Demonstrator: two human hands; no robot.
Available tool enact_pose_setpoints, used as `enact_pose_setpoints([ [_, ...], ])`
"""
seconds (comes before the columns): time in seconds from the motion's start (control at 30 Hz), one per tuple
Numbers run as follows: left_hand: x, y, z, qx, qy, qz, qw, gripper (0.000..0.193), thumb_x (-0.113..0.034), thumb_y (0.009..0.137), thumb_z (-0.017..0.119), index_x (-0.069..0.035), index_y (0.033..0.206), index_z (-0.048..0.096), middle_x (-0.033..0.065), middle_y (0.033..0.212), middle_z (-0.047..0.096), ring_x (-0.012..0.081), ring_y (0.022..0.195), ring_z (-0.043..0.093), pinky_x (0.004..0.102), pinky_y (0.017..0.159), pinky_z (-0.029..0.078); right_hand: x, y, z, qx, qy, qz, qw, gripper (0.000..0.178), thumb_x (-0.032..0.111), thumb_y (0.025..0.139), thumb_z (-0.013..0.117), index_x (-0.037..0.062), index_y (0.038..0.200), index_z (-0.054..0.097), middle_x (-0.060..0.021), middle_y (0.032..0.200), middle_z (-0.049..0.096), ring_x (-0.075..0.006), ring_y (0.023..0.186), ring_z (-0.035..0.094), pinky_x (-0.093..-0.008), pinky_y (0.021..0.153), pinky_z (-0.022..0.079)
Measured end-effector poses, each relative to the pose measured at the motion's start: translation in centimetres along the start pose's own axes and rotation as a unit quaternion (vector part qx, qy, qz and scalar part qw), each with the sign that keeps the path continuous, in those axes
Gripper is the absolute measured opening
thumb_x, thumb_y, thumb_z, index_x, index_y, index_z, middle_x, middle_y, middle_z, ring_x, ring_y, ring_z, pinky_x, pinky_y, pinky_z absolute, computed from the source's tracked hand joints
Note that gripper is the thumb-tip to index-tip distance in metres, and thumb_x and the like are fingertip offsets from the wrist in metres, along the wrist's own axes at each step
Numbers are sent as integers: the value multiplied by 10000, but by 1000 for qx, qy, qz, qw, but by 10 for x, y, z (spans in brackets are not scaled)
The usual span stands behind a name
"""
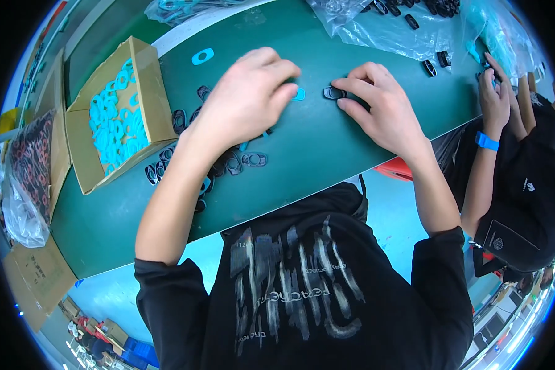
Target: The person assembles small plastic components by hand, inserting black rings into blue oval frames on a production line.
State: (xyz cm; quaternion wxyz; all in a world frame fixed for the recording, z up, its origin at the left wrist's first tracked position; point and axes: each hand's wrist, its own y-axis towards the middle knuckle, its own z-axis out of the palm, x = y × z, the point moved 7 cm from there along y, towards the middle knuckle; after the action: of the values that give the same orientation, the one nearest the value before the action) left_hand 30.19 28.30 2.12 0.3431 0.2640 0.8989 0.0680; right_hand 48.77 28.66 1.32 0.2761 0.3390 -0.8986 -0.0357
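My left hand [250, 95] is over the table with its fingers curled. A small teal oval ring [298, 94] sticks out from beside its thumb tip, the rest of it hidden by the hand. To the right, my right hand [382, 105] pinches a small black oval part [335, 93] between thumb and fingers, at the table surface. Several more black oval parts [254, 160] with holes lie under and around my left forearm, some hidden by it. Another teal ring [202, 56] lies alone beyond the left hand.
A cardboard box [155, 92] of teal rings stands at the left on the green table [302, 160]. At the far right, clear plastic bags [388, 37] hold black parts. Another person's hand [494, 105], wearing a blue wristband, works at the right edge. A bag of dark and red parts [31, 160] stands far left.
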Motion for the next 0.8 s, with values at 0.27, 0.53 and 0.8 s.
enact_pose_setpoints([
  [0.27,4,-39,-45,-74,-5,-108,991,138,-62,875,709,-10,1003,719,131,952,684,321,893,673,388,800,540,34,23,20,-19,63,-49,997,261,67,822,773,29,1077,730,-97,956,626,-290,933,620,-389,816,521],
  [0.53,14,-58,-55,-155,-53,-142,976,96,-60,878,718,3,951,724,122,921,692,282,864,679,364,761,545,32,28,24,14,36,-26,999,234,81,835,774,11,1056,738,-104,956,642,-280,922,637,-385,797,528],
  [0.8,13,-62,-52,-167,-68,-129,975,95,-55,871,717,1,948,723,110,915,694,282,868,678,363,770,543,34,40,28,46,42,-35,997,229,103,833,782,5,1036,745,-94,948,650,-273,920,632,-370,802,515],
])
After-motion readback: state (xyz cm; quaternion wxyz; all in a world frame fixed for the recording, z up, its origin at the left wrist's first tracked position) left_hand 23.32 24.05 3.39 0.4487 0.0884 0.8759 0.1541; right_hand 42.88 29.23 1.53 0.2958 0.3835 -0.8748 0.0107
